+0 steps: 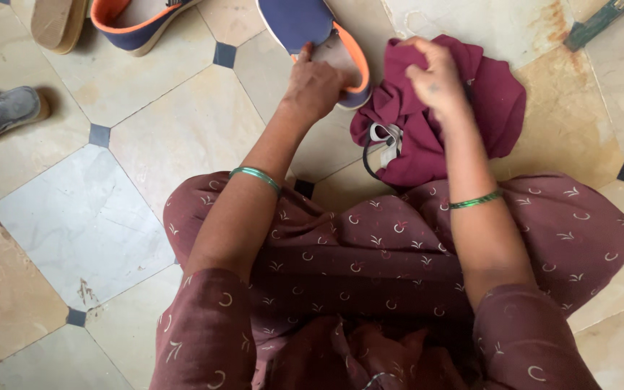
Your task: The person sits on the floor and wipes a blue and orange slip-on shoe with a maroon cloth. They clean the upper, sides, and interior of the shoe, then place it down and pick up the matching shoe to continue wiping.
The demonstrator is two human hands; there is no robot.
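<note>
Nearest the camera, the maroon patterned fabric of the person's lap (370,274) is spreading across the lower frame, and both forearms are reaching forward from it, each wearing a thin green bangle (256,175).

Beyond the knees, the left hand (314,88) is closing over the heel end of a navy blue slip-on shoe with an orange collar and pale insole (312,29), fingers hooking over its rim. That shoe is lying straight ahead of the left hand, its long axis running away from the person toward the top of the frame, toe out of view.

Just to the right, touching the shoe's heel, the right hand (438,76) is bunching a crumpled maroon cloth (485,108) resting on the pale tiled floor (81,217).

Farther off at the upper left, a matching navy and orange shoe (135,22) is lying well apart, with a grey shoe (1,112) at the left edge.
</note>
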